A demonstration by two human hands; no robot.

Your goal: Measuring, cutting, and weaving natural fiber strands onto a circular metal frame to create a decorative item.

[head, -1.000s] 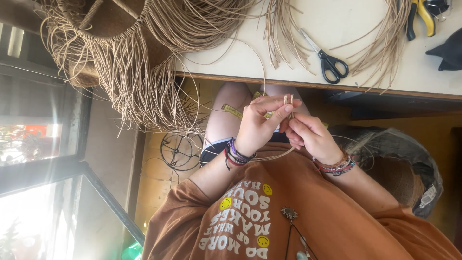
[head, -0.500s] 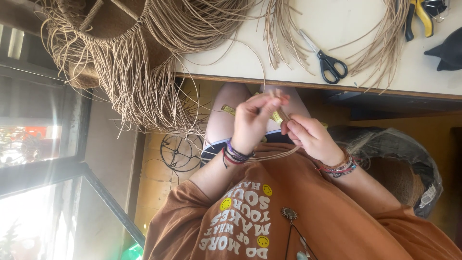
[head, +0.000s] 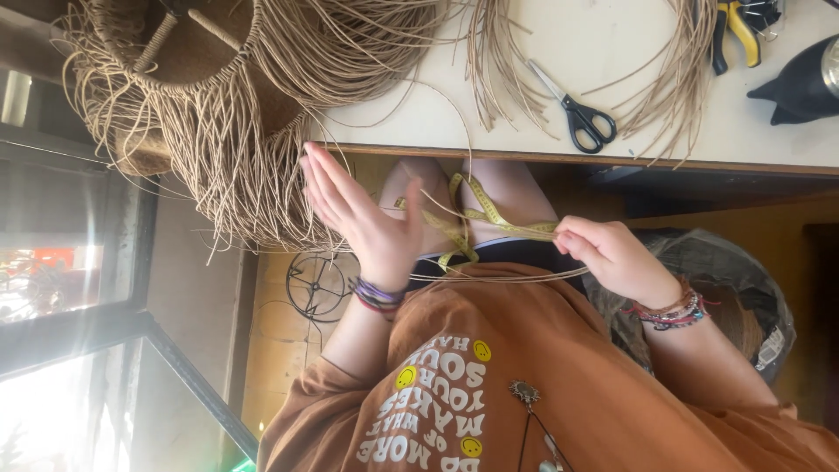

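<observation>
My left hand (head: 367, 218) is open with the fingers spread, raised beside the loose hanging reed strands (head: 236, 175) of a half-woven basket (head: 188, 52) on the table's left end. My right hand (head: 603, 253) is pinched shut on a few thin reed strands (head: 498, 276) that run leftward across my lap. A yellow tape measure (head: 476, 214) lies draped over my knees between the two hands. My orange printed shirt (head: 524, 376) fills the bottom of the view.
On the white table (head: 542, 52) lie black-handled scissors (head: 581, 114), yellow-handled pliers (head: 730, 31), a black object (head: 800, 83) and more reed bundles (head: 677, 79). A wire frame (head: 316, 284) sits on the floor, a lined bin (head: 743, 288) at right, a window (head: 61, 280) at left.
The hands were together working a strand in front of me. My left hand has let go, opened and swung left toward the hanging reeds; my right hand has drawn right with the strands.
</observation>
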